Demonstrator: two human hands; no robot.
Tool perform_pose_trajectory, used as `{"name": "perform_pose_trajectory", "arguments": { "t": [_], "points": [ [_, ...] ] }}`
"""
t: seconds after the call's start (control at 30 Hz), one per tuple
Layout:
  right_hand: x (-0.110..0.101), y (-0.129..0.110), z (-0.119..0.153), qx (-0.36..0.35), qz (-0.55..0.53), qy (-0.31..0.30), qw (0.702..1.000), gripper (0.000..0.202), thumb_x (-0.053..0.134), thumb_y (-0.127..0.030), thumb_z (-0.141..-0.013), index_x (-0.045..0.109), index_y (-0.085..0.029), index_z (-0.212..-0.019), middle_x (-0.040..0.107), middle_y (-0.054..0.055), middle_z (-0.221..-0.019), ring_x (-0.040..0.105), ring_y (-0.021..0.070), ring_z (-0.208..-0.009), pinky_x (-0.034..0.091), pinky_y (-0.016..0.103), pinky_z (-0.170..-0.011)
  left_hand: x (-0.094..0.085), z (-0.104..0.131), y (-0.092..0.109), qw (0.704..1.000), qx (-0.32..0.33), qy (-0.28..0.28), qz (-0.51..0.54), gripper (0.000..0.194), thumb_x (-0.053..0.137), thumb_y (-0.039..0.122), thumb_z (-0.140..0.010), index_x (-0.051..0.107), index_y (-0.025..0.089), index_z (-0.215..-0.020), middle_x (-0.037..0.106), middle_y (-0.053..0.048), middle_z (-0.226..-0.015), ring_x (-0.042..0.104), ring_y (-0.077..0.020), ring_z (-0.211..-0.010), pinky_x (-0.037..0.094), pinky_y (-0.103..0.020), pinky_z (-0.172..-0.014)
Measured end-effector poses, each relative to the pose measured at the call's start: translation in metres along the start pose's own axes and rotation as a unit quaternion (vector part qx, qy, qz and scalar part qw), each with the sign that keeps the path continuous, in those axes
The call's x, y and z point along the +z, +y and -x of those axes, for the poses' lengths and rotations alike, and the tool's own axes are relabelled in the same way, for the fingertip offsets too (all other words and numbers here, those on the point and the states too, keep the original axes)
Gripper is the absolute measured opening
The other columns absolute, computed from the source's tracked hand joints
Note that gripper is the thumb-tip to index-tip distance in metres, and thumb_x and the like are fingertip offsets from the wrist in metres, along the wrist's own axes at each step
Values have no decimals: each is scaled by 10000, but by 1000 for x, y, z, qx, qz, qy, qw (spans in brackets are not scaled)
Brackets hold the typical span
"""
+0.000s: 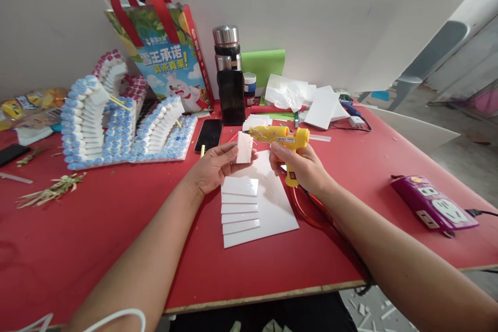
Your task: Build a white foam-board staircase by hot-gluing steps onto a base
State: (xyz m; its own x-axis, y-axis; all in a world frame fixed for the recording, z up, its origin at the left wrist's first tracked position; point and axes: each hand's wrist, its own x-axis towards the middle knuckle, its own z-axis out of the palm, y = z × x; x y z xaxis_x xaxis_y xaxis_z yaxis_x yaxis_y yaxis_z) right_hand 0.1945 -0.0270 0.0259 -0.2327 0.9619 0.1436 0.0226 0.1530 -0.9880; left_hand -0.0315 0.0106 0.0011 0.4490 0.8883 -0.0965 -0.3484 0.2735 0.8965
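Note:
A small white rectangular piece (244,147) stands upright between the fingers of my left hand (217,165). My right hand (301,163) is wrapped round the handle of a yellow glue gun (272,134), whose nozzle points left at the top of that piece; whether it touches is too small to tell. Below both hands lies a larger white board (274,206). Several thin white strips (240,208) overlap in a stepped row along the board's left side.
Behind are a black phone (209,135), a dark bottle (232,97), a colourful bag (167,57) and white scraps (321,106). Blue-and-white folded models (97,127) stand left, a purple device (433,202) lies right. A cable runs beneath my right forearm.

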Motion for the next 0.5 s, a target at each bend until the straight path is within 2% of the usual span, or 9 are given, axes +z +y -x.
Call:
{"name": "perform_pose_trajectory", "arguments": {
  "t": [0.27,0.5],
  "points": [
    [1,-2,1,1,8,-1,1000,431,592,-545,-949,571,-217,-670,552,3,-612,503,126,-546,423,301,-519,0,0,1,1000,3,-13,-15,270,712,288,-906,772,150,-1130,756,-134,-1207,691,-297,-1186,507,-437,-1099],
    [1,-3,1,-11,6,-4,1000,437,593,-536,-950,561,-213,-659,545,-4,-598,493,120,-530,421,293,-514,1,1,2,1000,-1,-11,-20,294,744,313,-877,780,151,-1120,760,-147,-1191,691,-304,-1185,501,-446,-1098]
  ]
}}
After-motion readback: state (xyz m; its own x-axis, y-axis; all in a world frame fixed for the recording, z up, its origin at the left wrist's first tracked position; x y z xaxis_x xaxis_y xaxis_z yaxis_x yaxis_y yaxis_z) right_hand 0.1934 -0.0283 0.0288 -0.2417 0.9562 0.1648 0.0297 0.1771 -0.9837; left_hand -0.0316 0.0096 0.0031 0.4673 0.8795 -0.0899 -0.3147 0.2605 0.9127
